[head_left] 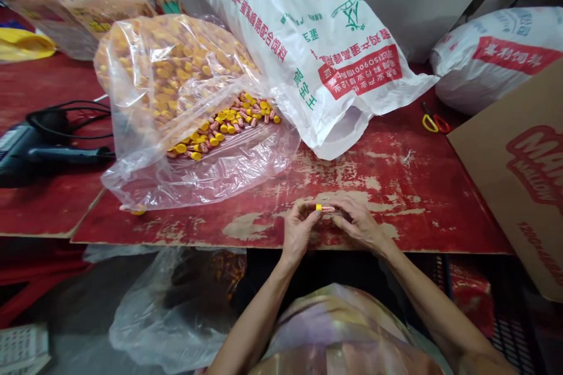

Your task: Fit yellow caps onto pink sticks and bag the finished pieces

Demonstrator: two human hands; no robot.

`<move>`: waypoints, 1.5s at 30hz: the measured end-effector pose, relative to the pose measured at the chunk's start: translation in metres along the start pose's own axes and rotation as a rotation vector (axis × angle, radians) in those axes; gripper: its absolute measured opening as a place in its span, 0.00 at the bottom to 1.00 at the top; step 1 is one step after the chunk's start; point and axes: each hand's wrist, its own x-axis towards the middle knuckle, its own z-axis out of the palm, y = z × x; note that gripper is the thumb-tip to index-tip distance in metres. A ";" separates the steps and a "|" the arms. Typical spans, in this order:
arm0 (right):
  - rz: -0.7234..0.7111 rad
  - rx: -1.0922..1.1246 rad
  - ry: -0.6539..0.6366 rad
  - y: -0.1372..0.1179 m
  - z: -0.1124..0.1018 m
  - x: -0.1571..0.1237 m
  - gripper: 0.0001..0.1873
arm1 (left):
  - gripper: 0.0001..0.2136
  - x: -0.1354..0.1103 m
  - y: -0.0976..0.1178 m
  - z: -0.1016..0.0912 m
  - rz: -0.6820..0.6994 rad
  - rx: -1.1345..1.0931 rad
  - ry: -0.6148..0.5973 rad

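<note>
My left hand and my right hand meet at the near edge of a worn red table. Together they pinch one small tube-like piece with a yellow cap, fingers curled around it. Up the table to the left, a clear plastic bag lies open, and several yellow-capped pieces spill from its mouth.
A large white printed sack lies behind the bag, another white sack at the right. Small yellow-and-red scissors lie near it. A cardboard box stands at the right, a power tool with cord at the left. A plastic bag hangs below the table.
</note>
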 end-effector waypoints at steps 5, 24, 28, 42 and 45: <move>-0.031 -0.031 0.027 -0.007 0.014 0.002 0.14 | 0.09 -0.012 -0.008 0.006 0.048 0.149 0.035; 0.195 -0.825 -0.549 0.002 -0.029 0.030 0.11 | 0.12 -0.004 -0.017 0.000 -0.108 0.195 -0.040; 0.203 -0.793 -0.530 0.003 -0.023 0.029 0.10 | 0.16 0.000 -0.012 0.004 -0.167 0.124 0.006; 0.043 -0.369 -0.053 0.012 0.020 0.029 0.14 | 0.13 -0.002 -0.010 -0.013 0.114 0.378 0.071; -0.090 -0.422 0.039 0.013 0.033 0.040 0.15 | 0.11 0.002 -0.005 -0.019 0.314 0.567 0.152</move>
